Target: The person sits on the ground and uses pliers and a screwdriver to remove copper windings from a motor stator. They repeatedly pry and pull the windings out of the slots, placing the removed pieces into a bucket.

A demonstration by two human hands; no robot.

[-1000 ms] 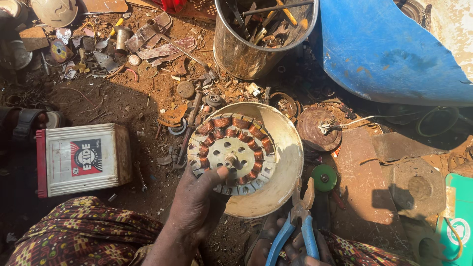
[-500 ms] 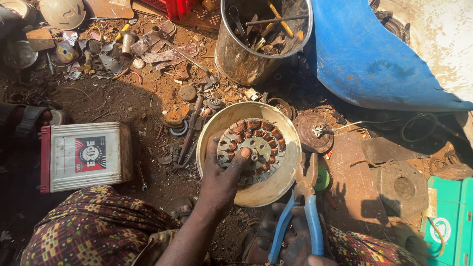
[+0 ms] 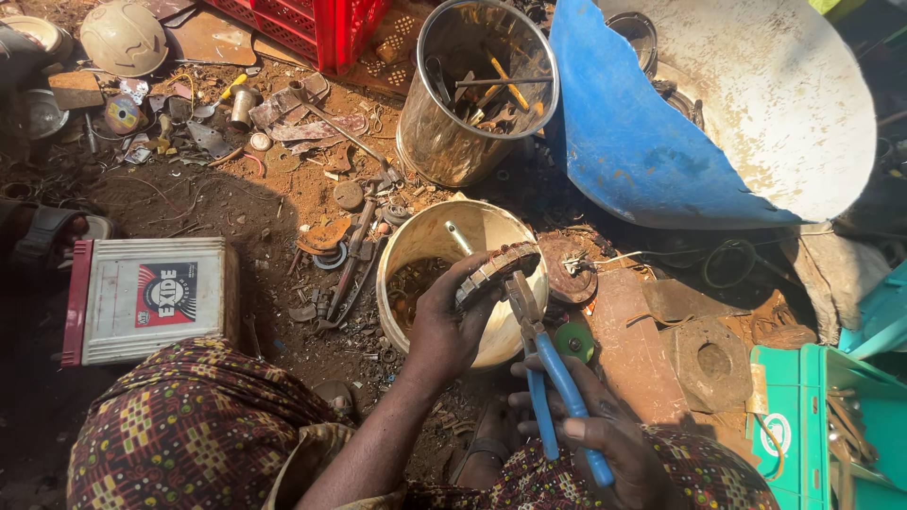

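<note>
My left hand (image 3: 444, 321) grips a round motor stator (image 3: 493, 268) with copper windings, tilted on edge over a shallow brass-coloured metal bowl (image 3: 427, 238) on the ground. My right hand (image 3: 605, 439) holds blue-handled pliers (image 3: 548, 378); their jaws touch the stator's lower right edge. A small rod lies inside the bowl. Patterned cloth covers my knees at the bottom of the view.
A white and red battery (image 3: 151, 297) sits left. A steel bucket of tools (image 3: 477, 90) stands behind the bowl, beside a cut blue drum (image 3: 642, 142). A red crate (image 3: 321, 28) is at the back, a green crate (image 3: 822, 425) at right. Scrap metal litters the dirt.
The stator lay flat in the bowl under my left hand; now it is lifted and tipped on edge. The pliers have risen to its rim.
</note>
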